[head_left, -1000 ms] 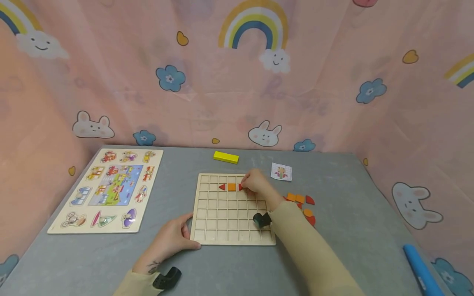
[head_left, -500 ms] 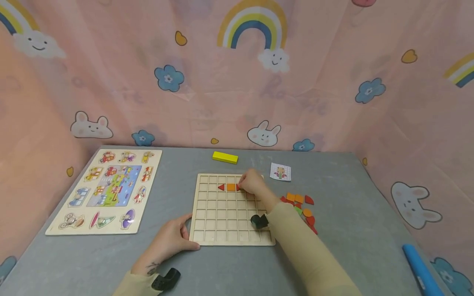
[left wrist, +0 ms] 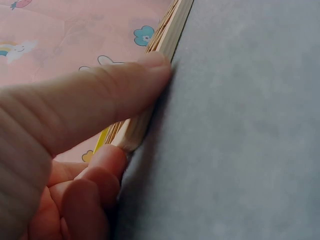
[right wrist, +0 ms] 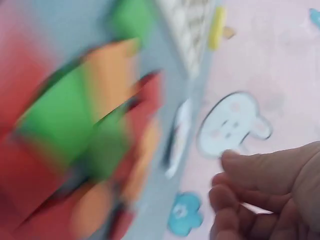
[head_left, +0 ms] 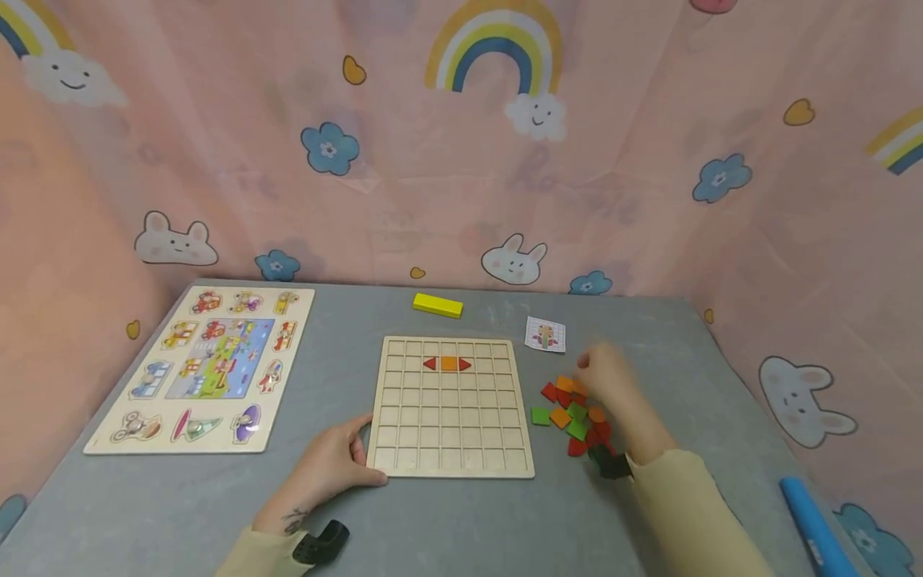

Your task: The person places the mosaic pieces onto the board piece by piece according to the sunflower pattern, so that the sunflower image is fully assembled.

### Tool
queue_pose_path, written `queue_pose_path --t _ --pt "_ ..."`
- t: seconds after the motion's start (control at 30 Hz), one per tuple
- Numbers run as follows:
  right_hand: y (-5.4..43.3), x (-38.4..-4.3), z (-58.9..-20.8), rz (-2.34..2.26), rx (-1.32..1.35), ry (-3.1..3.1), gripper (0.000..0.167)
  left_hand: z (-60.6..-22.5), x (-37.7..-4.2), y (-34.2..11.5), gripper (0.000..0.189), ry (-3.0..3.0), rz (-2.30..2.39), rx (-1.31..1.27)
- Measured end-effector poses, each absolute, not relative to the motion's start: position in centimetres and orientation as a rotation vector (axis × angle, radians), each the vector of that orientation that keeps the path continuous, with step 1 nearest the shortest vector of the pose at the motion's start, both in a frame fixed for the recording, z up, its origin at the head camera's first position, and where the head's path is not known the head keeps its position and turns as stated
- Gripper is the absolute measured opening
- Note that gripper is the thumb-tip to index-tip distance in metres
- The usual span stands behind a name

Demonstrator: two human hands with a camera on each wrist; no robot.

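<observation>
In the head view, my left hand (head_left: 339, 466) grips the near left corner of a wooden grid board (head_left: 450, 417). The left wrist view has its thumb (left wrist: 125, 85) along the front edge and its fingers curled at the side. An orange square tile (head_left: 449, 365) lies in the board's second row, with a red triangle tile (head_left: 430, 364) to its left and another red triangle tile (head_left: 465, 365) to its right. My right hand (head_left: 613, 375), blurred, hovers at a pile of red, orange and green tiles (head_left: 577, 411). Its fingers are loosely bent, with nothing visible between them.
A small pattern card (head_left: 546, 335) lies behind the tile pile. Behind the board is a yellow bar (head_left: 437, 305). A picture puzzle board (head_left: 270, 385) occupies the left of the table. At the right edge lies a blue cylinder-like object (head_left: 818, 525).
My right hand has left the right red triangle in its cell and moved right to the tile pile. The left hand stays at the board's corner.
</observation>
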State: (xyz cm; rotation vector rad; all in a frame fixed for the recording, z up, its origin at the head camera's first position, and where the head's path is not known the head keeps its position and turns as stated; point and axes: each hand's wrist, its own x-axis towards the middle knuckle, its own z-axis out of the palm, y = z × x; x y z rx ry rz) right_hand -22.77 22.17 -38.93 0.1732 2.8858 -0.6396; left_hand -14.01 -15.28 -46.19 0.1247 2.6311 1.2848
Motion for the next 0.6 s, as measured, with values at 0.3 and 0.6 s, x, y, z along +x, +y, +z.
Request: queue_pose_path --t 0.3,0.6 --pt "24.5 -19.7 -40.9 -0.275 0.239 2.817 0.014 -46.0 -14.1 -15.2 0.094 2.632 1.278 0.119" --pt "23.0 -19.8 -40.1 -0.523 0.271 2.807 0.015 -46.2 -14.0 -15.3 0.095 2.626 1.286 0.136"
